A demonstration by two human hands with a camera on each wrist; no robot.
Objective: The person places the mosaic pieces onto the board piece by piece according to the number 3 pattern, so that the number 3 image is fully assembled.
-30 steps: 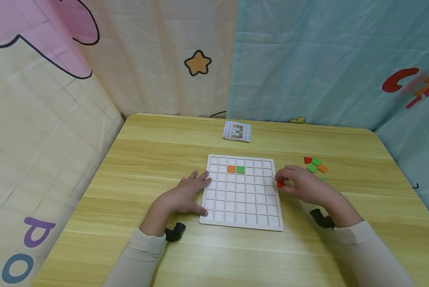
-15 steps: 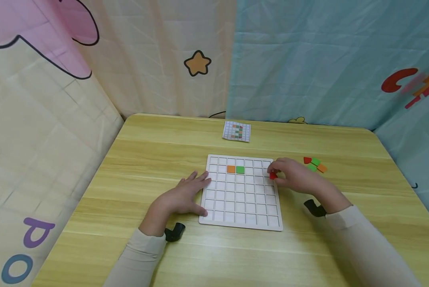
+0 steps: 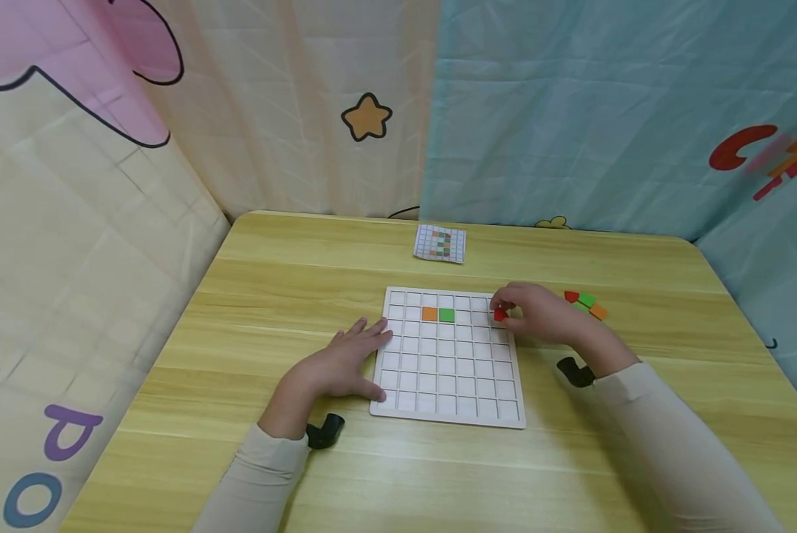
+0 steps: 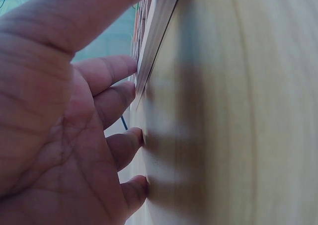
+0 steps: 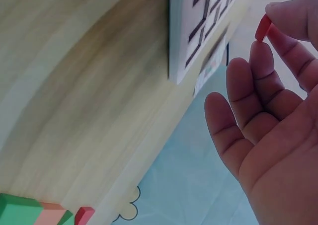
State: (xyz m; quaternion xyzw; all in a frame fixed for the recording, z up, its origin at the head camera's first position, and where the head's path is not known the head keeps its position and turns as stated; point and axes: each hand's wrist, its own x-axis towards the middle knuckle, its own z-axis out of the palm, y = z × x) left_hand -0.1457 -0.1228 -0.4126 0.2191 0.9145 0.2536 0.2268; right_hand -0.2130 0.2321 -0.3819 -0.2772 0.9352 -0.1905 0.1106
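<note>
A white grid board [image 3: 447, 385] lies on the table, with an orange square tile [image 3: 429, 314] and a green square tile [image 3: 447, 315] side by side in its second row. My left hand [image 3: 342, 363] rests at the board's left edge, fingers spread, thumb and fingertips touching the rim; the left wrist view shows the hand [image 4: 64, 140] beside that edge. Over the board's upper right part, my right hand [image 3: 541, 312] pinches a small red tile [image 3: 500, 314]. In the right wrist view the red tile [image 5: 263, 28] sits between thumb and fingertips, raised off the board.
Right of the board lie several loose tiles: a red tile [image 3: 571, 296], green tiles [image 3: 587, 300] and an orange tile [image 3: 598, 312]. Behind the board is a small card [image 3: 440, 244] printed with a coloured grid pattern. Curtains hang at the table's back and sides.
My right hand has moved left and away from me with the red tile, from beside the board's right edge to over its upper right squares. The left hand has stayed put.
</note>
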